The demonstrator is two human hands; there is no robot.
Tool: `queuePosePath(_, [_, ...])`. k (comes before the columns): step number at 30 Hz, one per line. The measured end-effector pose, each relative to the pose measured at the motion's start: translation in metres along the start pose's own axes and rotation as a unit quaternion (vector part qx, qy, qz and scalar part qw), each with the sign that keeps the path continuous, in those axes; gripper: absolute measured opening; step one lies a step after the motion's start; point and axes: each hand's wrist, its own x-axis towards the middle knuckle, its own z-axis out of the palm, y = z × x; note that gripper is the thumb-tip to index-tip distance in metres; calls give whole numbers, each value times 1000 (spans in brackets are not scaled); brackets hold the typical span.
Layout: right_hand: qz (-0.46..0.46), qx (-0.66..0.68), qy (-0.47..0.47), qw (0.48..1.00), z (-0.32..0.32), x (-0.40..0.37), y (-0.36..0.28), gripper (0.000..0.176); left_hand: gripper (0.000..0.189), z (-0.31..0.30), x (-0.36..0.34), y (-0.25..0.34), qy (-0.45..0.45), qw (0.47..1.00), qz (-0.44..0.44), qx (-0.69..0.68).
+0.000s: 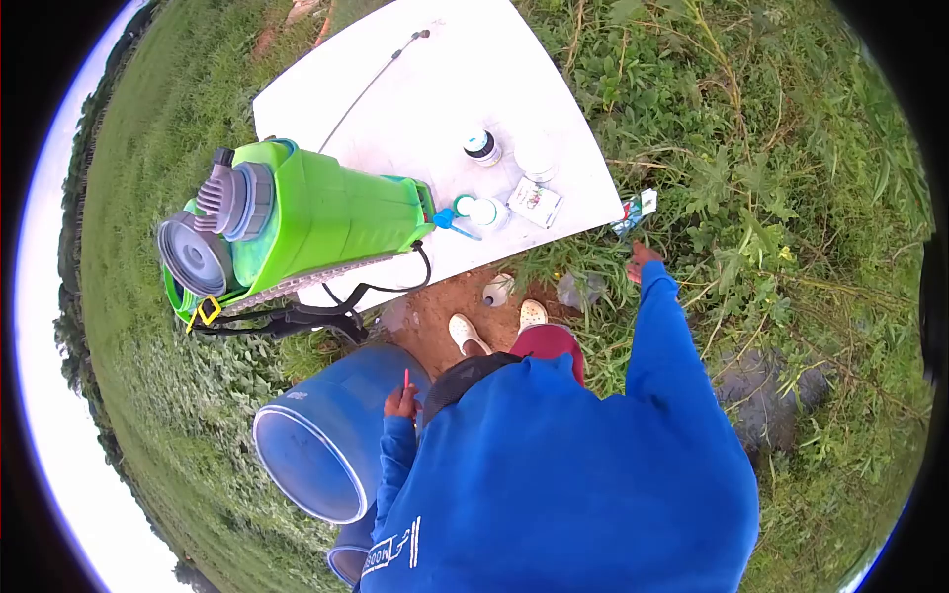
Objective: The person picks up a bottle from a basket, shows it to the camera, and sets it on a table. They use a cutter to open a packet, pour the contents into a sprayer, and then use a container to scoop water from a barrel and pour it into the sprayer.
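Observation:
My left hand (402,401) is closed around a slim red stick-like object (406,379), beside a blue barrel (341,415). Out to the right, over the weeds, my right hand (644,262) looks open, its fingers apart. Just beyond it is a small blue-and-white packet (636,211) near the table corner, with a narrow gap between them. On the white table (395,109) lies a green backpack sprayer (336,210) with black straps. Near the table edge are a white bottle (481,211), a blue plastic piece (450,219), a printed carton (535,202) and a dark-labelled bottle (482,148).
A thin spray lance (371,89) lies across the table. A clear container (535,163) stands by the carton. A white cup (498,290) is on the soil near my feet, beside a crumpled clear plastic bag (580,290). Dense weeds (761,227) grow on the right.

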Motion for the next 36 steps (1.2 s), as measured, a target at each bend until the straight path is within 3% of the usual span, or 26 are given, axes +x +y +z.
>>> queuePosePath(2, [3,58,-39,998,14,-4,30,53,30,14,20,27,-38,997,58,39])
queuePosePath(7, [8,31,-142,989,49,-68,76,31,30,66,84,87,-110,976,188,29])
queuePosePath(8, [21,36,-162,986,56,-78,82,29,30,78,94,103,-128,977,169,15])
queuePosePath(10, [-51,-43,-143,987,73,-120,81,29,30,96,103,151,-146,975,166,-16])
queuePosePath(12, [-187,-123,-195,955,89,-165,67,34,30,110,87,208,-146,972,179,-37])
queuePosePath(14, [-227,-68,-287,928,107,-235,35,40,34,123,66,246,-179,960,196,-84])
queuePosePath(15, [-225,-63,-319,919,115,-258,24,41,34,136,64,245,-180,960,195,-86])
queuePosePath(17, [-224,-54,-350,908,129,-280,14,42,45,160,66,239,-272,940,166,-123])
queuePosePath(19, [-291,-138,-357,877,141,-291,8,42,49,184,66,226,-283,935,197,-88])
queuePosePath(20, [-345,-42,-373,860,150,-300,8,35,53,190,68,219,-292,928,224,-55])
queuePosePath(21, [-345,-41,-372,861,153,-289,15,35,53,190,71,217,-293,928,224,-54])
queuePosePath(23, [-413,-4,-316,854,162,-254,32,27,51,188,76,216,-364,924,112,-10])
queuePosePath(24, [-412,-8,-318,854,159,-250,31,27,51,186,73,215,-362,925,111,-14])
queuePosePath(26, [-345,-64,-333,875,149,-241,25,23,44,178,67,212,-304,897,316,57])
queuePosePath(30, [-275,-24,-296,914,135,-234,-3,22,38,149,69,195,-271,895,339,101])
queuePosePath(33, [-265,-98,-232,931,121,-200,-25,26,35,126,72,172,-238,914,305,125])
queuePosePath(36, [-293,-189,-185,919,108,-146,-53,28,32,115,87,117,-212,936,280,35])
